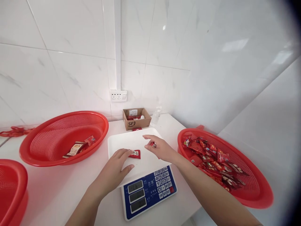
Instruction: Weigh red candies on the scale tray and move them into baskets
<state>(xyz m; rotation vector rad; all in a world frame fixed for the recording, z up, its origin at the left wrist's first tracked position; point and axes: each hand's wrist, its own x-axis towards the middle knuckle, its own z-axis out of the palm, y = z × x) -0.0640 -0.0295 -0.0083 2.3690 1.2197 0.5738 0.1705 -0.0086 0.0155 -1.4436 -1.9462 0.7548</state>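
A white weighing pan tops the digital scale in front of me. My left hand is over its left part, thumb spread from the fingers. Its fingertips overlap the left end of a small red packet; I cannot tell whether they touch it. On the pan's right side is my right hand, with thumb and index finger apart. Another red packet shows partly behind that hand, mostly hidden. The scale's blue panel has a keypad and three displays.
At right, a red plastic basket holds many red packets. Another red basket at left has several packets. A third basket enters at the left edge. Behind the scale stand a cardboard box and clear plastic, near the wall.
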